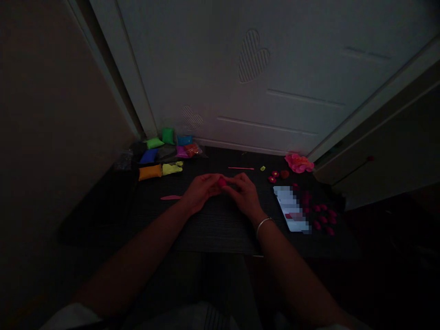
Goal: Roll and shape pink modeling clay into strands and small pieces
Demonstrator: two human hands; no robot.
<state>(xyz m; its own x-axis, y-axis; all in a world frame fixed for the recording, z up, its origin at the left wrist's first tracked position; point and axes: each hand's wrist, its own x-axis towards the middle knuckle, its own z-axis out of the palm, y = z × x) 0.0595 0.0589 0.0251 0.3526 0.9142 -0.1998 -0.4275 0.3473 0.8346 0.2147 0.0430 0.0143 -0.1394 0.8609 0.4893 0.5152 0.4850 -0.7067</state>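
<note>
The room is dim. My left hand (200, 192) and my right hand (244, 193) meet over a dark table (213, 229). Both pinch a small lump of pink-red clay (222, 182) between their fingertips. A silver bangle (263, 224) circles my right wrist. A pink flat modelling tool (171, 197) lies just left of my left hand. A thin pink stick (240, 168) lies beyond my hands.
Several bright clay packets (161, 158) sit at the table's far left. A pink clay flower (298, 162), small red flowers (275, 176), several pink clay balls (323, 219) and a blurred phone (292, 208) lie to the right. A white door (261, 73) stands behind.
</note>
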